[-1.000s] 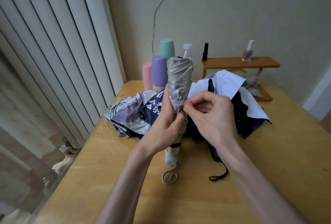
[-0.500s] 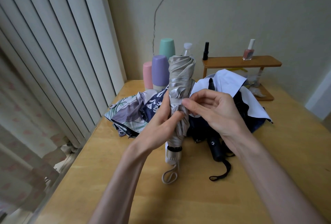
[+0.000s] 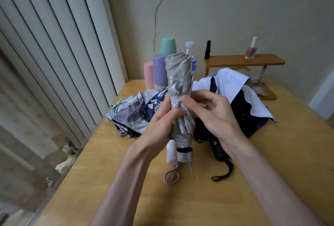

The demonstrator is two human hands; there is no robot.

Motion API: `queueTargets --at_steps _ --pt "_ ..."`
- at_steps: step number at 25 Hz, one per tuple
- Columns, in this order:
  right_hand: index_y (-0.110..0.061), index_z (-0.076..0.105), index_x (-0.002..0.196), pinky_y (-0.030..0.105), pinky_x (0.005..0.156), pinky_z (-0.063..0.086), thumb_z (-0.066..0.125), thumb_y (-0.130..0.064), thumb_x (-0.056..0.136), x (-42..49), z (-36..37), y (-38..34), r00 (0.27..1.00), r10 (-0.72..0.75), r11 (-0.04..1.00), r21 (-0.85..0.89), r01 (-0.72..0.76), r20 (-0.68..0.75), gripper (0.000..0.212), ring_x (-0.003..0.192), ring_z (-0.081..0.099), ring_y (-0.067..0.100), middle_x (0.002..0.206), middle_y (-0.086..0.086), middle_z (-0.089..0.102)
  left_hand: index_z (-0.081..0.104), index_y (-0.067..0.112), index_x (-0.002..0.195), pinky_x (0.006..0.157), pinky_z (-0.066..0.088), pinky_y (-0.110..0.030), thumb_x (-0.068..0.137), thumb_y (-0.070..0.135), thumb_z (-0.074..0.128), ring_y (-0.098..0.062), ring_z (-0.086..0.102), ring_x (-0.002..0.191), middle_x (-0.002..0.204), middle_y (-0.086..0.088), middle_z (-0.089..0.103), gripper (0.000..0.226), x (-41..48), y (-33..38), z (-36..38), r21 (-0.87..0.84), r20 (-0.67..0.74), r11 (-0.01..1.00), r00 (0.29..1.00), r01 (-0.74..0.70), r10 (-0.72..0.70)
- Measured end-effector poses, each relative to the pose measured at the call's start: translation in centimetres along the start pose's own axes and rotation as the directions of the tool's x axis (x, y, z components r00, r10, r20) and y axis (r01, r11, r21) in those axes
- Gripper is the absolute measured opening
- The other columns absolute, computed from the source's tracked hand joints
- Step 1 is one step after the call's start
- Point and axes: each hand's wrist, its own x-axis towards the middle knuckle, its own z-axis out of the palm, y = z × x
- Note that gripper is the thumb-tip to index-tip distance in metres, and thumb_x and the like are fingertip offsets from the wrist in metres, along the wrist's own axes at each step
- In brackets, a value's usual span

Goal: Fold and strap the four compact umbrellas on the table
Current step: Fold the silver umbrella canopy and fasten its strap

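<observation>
The grey-silver rolled compact umbrella (image 3: pixel 179 74) is held upright over the pale wooden table (image 3: pixel 198 200), handle end down — the left hand (image 3: pixel 159 122) has its grip clamped round the canopy's middle. The right hand (image 3: pixel 215 117) has its grip closed on the same umbrella at the gathered waist, thumb and forefinger pinching the fabric just above the left thumb. Behind, on the table, lie a purple-and-navy printed umbrella (image 3: pixel 130 115) at left and a white-and-navy umbrella (image 3: pixel 233 81) with a black cylindrical handle (image 3: pixel 217 150) at right — both with loose canopies.
</observation>
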Motion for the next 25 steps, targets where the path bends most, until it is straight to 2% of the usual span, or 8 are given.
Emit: queueTargets --at_steps 5,8,10,13,16,18,21,25 --pt "-0.014 0.078 0.111 0.034 0.1 0.057 0.061 -0.043 0.102 -0.6 1.4 -0.1 0.994 0.036 0.992 0.116 -0.049 0.106 0.035 0.109 0.075 0.016 0.107 0.003 0.08 0.062 0.016 0.14 0.103 0.053 -0.044 0.086 0.018 0.057 -0.031 0.065 0.122 0.127 -0.014 0.069 0.054 0.8 0.6 0.3 -0.096 -0.068 0.995 0.998 0.01 -0.016" --pt "-0.01 0.072 0.12 0.029 0.097 0.057 0.057 -0.04 0.105 -0.8 1.4 -0.2 0.994 0.032 0.981 0.188 -0.052 0.107 0.036 0.111 0.074 0.016 0.113 0.005 0.079 0.053 0.036 0.146 0.11 0.05 -0.042 0.084 0.04 0.074 -0.015 0.056 0.137 0.15 -0.001 0.052 0.066 0.6 1.5 -0.8 0.284 -0.196 0.944 0.953 -0.171 0.232" --pt "-0.013 0.07 0.122 0.029 0.101 0.055 0.057 -0.043 0.105 -0.7 1.3 -0.2 0.996 0.037 0.982 0.182 -0.053 0.086 0.037 0.114 0.072 0.014 0.117 0.004 0.078 0.057 0.03 0.133 0.092 0.055 -0.034 0.085 0.041 0.086 -0.013 0.062 0.12 0.131 -0.005 0.054 0.057 0.4 1.9 -1.5 0.521 -0.26 0.808 0.85 -0.276 0.458" --pt "-0.015 0.069 0.117 0.024 0.095 0.054 0.057 -0.043 0.105 -0.6 1.3 0.0 0.998 0.011 0.994 0.107 -0.019 0.068 0.033 0.111 0.072 0.011 0.114 0.004 0.077 0.071 0.025 0.104 0.07 0.04 -0.018 0.087 0.037 0.086 -0.013 0.058 0.084 0.094 -0.002 0.059 0.026 0.3 2.2 -1.5 0.697 -0.193 0.637 0.77 -0.328 0.608" --pt "-0.015 0.067 0.118 0.017 0.088 0.053 0.057 -0.038 0.106 -0.7 1.4 0.0 0.997 -0.03 0.997 0.072 0.025 0.071 0.028 0.107 0.072 0.005 0.107 -0.003 0.077 0.076 0.02 0.094 0.067 0.039 -0.016 0.088 0.029 0.088 -0.012 0.059 0.074 0.082 0.01 0.065 0.016 0.5 2.1 -1.0 0.653 -0.237 0.684 0.769 -0.326 0.593" --pt "-0.013 0.065 0.116 0.018 0.085 0.053 0.057 -0.036 0.106 -0.7 1.5 0.3 0.995 -0.063 0.997 0.044 0.059 0.073 0.026 0.101 0.072 0.004 0.098 -0.008 0.075 0.077 0.017 0.092 0.065 0.048 -0.029 0.091 0.023 0.085 -0.014 0.066 0.075 0.083 0.011 0.072 0.01 0.5 1.9 -0.9 0.615 -0.263 0.725 0.785 -0.311 0.56" --pt "-0.01 0.066 0.11 0.028 0.081 0.054 0.056 -0.042 0.106 -0.9 1.9 0.7 0.993 -0.082 0.997 0.011 0.081 0.08 0.034 0.088 0.066 0.011 0.092 0.009 0.07 0.077 0.016 0.091 0.073 0.058 -0.045 0.098 0.014 0.075 -0.019 0.072 0.078 0.083 0.009 0.076 0.008 0.6 2.0 -1.6 0.595 -0.252 0.758 0.833 -0.268 0.492" --pt "-0.008 0.07 0.114 0.027 0.081 0.055 0.056 -0.042 0.105 -0.9 1.7 0.5 0.99 -0.046 0.999 0.017 0.044 0.137 0.037 0.09 0.067 0.013 0.102 0.017 0.074 0.072 0.025 0.084 0.068 0.053 -0.027 0.098 0.011 0.073 -0.006 0.068 0.074 0.076 0.018 0.072 0.019 0.4 2.8 -3.1 0.62 -0.215 0.747 0.864 -0.239 0.455"
